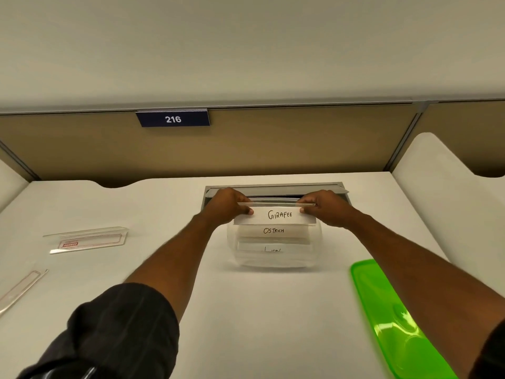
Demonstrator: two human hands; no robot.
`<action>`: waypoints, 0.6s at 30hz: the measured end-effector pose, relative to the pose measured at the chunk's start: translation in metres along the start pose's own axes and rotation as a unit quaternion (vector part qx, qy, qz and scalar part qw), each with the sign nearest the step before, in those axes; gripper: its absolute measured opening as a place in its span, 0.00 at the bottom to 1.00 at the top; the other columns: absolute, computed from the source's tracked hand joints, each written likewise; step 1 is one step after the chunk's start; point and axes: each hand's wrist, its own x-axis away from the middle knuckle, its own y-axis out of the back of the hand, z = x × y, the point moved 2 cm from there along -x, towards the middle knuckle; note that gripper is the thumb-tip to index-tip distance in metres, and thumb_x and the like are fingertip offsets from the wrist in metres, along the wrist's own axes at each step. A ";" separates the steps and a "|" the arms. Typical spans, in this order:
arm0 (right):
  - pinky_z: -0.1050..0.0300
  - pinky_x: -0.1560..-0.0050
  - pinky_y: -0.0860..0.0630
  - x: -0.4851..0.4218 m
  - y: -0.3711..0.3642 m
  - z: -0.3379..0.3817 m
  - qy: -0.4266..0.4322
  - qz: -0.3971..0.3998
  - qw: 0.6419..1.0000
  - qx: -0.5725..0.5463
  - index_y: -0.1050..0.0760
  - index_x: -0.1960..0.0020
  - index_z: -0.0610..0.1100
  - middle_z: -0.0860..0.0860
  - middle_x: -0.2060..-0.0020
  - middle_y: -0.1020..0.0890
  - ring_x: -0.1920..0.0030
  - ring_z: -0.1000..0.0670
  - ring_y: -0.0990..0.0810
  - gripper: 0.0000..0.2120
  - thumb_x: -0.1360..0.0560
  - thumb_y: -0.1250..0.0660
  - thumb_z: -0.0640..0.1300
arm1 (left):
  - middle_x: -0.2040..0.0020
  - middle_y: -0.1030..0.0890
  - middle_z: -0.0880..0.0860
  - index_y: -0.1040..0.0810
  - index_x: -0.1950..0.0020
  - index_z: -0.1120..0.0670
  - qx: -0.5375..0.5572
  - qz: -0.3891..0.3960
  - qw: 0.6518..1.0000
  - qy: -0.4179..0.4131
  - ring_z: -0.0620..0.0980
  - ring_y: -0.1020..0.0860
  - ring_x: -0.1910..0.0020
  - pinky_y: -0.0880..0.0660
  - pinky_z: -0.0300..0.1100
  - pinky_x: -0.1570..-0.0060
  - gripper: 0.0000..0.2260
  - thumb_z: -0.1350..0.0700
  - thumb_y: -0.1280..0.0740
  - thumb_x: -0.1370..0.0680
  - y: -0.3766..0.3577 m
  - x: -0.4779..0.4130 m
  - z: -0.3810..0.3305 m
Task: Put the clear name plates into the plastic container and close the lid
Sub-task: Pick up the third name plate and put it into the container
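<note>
A clear name plate marked "GIRAFEE" (276, 214) is held by its two ends over the far rim of the clear plastic container (273, 261). My left hand (228, 205) grips its left end and my right hand (325, 207) its right end. Inside the container stand two more plates, one reading "OSTRICH" (274, 231) and a partly hidden one (272, 249) nearer me. The green lid (390, 318) lies flat on the desk to the right of the container. Two more clear name plates lie at the left: one with a red label (87, 239), another at the edge (20, 289).
A grey cable tray opening (276, 188) sits in the white desk right behind the container. A tan partition wall with a blue "216" sign (173, 119) closes the back. Side desk panels rise at the right (442, 192) and far left.
</note>
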 end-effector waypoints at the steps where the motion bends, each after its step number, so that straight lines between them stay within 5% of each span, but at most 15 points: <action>1: 0.61 0.50 0.30 -0.002 -0.002 -0.001 0.004 0.000 1.000 0.012 0.18 0.44 0.47 0.52 0.47 0.16 0.50 0.53 0.21 0.11 0.24 0.33 0.45 | 0.47 0.16 0.53 0.16 0.45 0.55 -0.011 0.001 1.000 0.003 0.50 0.21 0.51 0.30 0.37 0.54 0.14 0.54 0.25 0.29 -0.002 -0.003 0.000; 18: 0.54 0.45 0.25 -0.022 -0.028 -0.003 -0.036 0.012 0.994 0.107 0.20 0.41 0.44 0.46 0.45 0.17 0.46 0.45 0.21 0.11 0.22 0.35 0.43 | 0.43 0.18 0.58 0.20 0.38 0.58 -0.147 0.013 0.989 0.020 0.56 0.20 0.46 0.26 0.45 0.43 0.17 0.55 0.28 0.26 -0.037 -0.028 0.006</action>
